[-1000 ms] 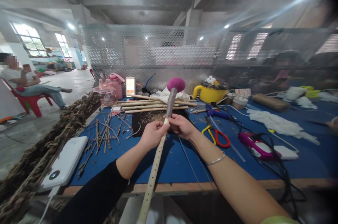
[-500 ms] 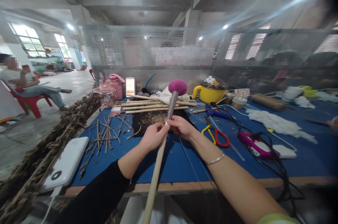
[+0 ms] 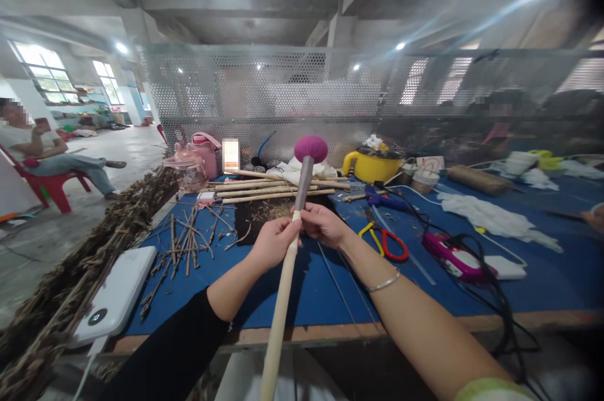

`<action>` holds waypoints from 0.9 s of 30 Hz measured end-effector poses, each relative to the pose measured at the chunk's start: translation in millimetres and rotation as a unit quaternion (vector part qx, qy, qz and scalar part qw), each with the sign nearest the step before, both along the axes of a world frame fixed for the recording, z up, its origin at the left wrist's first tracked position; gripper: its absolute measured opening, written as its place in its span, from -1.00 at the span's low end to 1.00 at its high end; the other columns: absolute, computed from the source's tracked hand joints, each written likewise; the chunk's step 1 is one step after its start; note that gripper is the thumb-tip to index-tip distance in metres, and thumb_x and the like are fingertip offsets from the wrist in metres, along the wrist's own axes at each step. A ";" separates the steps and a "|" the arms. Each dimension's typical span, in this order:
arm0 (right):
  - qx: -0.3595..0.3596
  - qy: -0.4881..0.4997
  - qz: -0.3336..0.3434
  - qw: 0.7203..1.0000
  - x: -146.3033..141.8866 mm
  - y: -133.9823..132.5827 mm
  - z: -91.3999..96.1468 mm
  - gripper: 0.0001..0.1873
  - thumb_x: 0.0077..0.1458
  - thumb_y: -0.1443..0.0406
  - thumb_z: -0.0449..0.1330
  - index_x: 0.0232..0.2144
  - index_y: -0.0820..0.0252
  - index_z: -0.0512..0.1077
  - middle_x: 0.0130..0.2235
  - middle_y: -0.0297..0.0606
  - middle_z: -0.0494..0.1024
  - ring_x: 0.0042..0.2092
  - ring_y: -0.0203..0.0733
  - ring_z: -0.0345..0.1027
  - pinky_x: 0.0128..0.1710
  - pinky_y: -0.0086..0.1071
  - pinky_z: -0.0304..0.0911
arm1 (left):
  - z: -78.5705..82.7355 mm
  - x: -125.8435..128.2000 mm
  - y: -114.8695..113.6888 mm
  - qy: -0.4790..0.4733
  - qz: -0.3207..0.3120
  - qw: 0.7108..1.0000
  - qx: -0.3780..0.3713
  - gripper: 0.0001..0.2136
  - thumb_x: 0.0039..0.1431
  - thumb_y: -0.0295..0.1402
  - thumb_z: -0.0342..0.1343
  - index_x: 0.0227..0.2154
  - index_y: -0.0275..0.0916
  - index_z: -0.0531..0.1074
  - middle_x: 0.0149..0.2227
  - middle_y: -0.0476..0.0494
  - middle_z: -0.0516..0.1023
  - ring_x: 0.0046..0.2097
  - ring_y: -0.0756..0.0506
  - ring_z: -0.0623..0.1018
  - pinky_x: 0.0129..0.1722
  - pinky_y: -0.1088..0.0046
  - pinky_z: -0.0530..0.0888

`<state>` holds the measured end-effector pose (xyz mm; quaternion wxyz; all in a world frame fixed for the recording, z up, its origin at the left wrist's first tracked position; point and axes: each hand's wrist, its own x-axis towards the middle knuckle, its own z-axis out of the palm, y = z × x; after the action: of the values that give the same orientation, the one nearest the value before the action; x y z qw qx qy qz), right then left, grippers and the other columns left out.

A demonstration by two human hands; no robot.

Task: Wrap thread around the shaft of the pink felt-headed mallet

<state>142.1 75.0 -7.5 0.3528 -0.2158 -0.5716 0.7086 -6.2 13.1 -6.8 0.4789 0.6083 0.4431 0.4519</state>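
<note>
The pale rod (image 3: 279, 319) is turned now, its plain face shown from bottom centre up to mid-frame where a row of holes was seen a second ago, and its upper end is pinched between thumb and fingers of the left hand (image 3: 274, 243). At the joint, the foot of the grey stem (image 3: 304, 184) is gripped by the right hand's (image 3: 325, 225) closed fingertips, with the purple ball (image 3: 311, 148) held up at centre, while the twigs (image 3: 189, 240) at centre left and scissors (image 3: 394, 245) right of centre are left undisturbed.
</note>
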 end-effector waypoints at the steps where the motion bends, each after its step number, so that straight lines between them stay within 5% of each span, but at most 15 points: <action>1: 0.000 -0.001 0.006 1.000 0.2 0.3 -0.5 -0.69 -0.09 0.16 0.23 -0.36 0.27 0.31 -0.68 -0.50 0.18 -0.69 -0.53 -0.23 -0.72 -0.58 -0.37 | -0.1 0.1 -0.4 -0.022 -0.018 0.999 -0.018 -0.62 0.04 -0.03 -0.07 -0.49 -0.29 0.34 -0.65 0.00 0.35 -0.65 0.05 0.32 -0.63 0.56 0.24; 5: 0.015 -0.036 0.000 0.999 0.2 2.0 -2.7 -0.70 -0.12 0.17 0.24 -0.46 0.30 0.29 -0.68 -0.44 0.25 -0.70 -0.53 -0.20 -0.72 -0.56 -0.37 | -3.0 -2.7 0.5 -0.004 -0.055 0.997 -0.055 -0.62 0.08 -0.05 -0.14 -0.41 -0.29 0.37 -0.64 -0.02 0.38 -0.65 0.03 0.33 -0.63 0.53 0.25; 11: 0.037 -0.083 -0.049 0.995 -2.0 2.6 -2.4 -0.71 -0.18 0.20 0.27 -0.52 0.29 0.28 -0.72 -0.54 0.09 -0.70 -0.53 -0.24 -0.74 -0.54 -0.37 | -7.7 -4.7 3.5 0.142 0.103 0.981 0.088 -0.68 -0.03 -0.08 0.03 -0.53 -0.29 0.36 -0.59 0.02 0.36 -0.52 0.04 0.31 -0.52 0.56 0.22; 17: 0.037 -0.085 -0.061 0.994 -4.1 2.8 -4.5 -0.70 -0.17 0.19 0.27 -0.52 0.28 0.27 -0.72 -0.54 0.10 -0.71 -0.53 -0.24 -0.74 -0.54 -0.38 | -3.3 -4.8 3.1 0.156 0.137 0.975 0.082 -0.70 -0.15 -0.12 0.15 -0.64 -0.28 0.30 -0.66 0.08 0.27 -0.58 0.09 0.24 -0.58 0.58 0.14; 23: 0.011 -0.033 -0.026 0.999 -1.3 1.5 -2.2 -0.68 -0.12 0.15 0.25 -0.40 0.28 0.30 -0.72 -0.58 -0.01 -0.69 -0.52 -0.29 -0.74 -0.57 -0.37 | 1.1 -1.1 1.8 0.021 0.078 0.997 0.007 -0.64 -0.09 -0.04 0.09 -0.59 -0.29 0.32 -0.69 0.07 0.27 -0.64 0.10 0.23 -0.63 0.58 0.15; 27: -0.008 -0.033 -0.010 0.999 0.5 1.6 -2.3 -0.66 -0.14 0.13 0.25 -0.45 0.27 0.26 -0.69 -0.53 0.15 -0.70 -0.54 -0.27 -0.74 -0.57 -0.40 | 4.2 -0.9 -0.3 -0.091 -0.025 0.990 -0.100 -0.61 -0.09 -0.01 0.09 -0.49 -0.31 0.35 -0.59 -0.04 0.41 -0.59 0.05 0.40 -0.57 0.56 0.29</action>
<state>142.6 76.7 -9.8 0.3390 -0.2471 -0.5748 0.7025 -7.1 12.8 -2.6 0.5870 0.5248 0.4247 0.4469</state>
